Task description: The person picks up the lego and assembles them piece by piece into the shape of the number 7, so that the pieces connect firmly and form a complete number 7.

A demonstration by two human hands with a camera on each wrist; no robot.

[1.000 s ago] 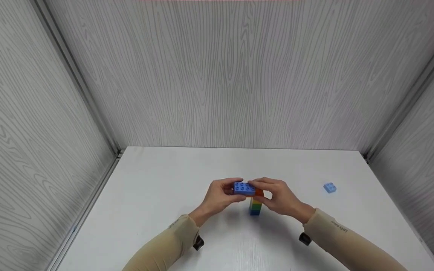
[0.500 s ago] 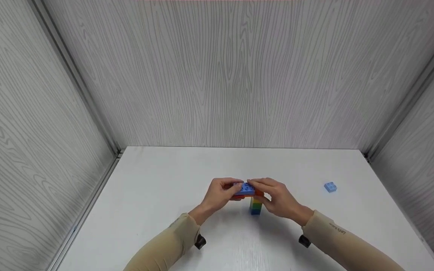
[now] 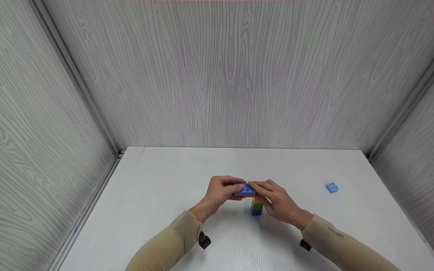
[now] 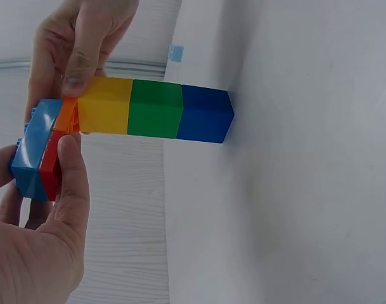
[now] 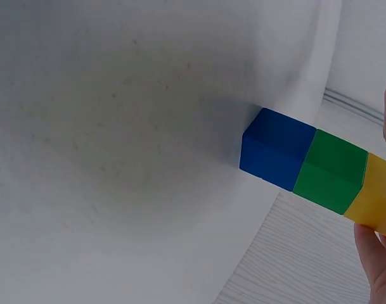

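Observation:
A tower of toy building bricks stands on the table: dark blue (image 4: 206, 114) lowest, then green (image 4: 154, 109), yellow (image 4: 105, 106) and orange (image 4: 66, 115). Across its top lies a long light blue brick (image 3: 245, 190), jutting out to the left with a red brick (image 4: 50, 168) beneath the overhang. My left hand (image 3: 218, 191) grips this overhanging end, thumb on the studs and a finger below against the red brick. From the right, my right hand (image 3: 280, 202) holds the tower's top, its thumb against the orange and yellow bricks in the left wrist view.
A small light blue brick (image 3: 331, 187) lies apart on the white table (image 3: 164, 169), to the right. Grey wood-grain panels (image 3: 217, 75) rise at the back and both sides. A small black device (image 3: 204, 240) hangs under the left sleeve.
My left thumb has shifted from the light blue brick's front side onto its studs. My right fingers have moved in closer and now hide the orange brick in the head view.

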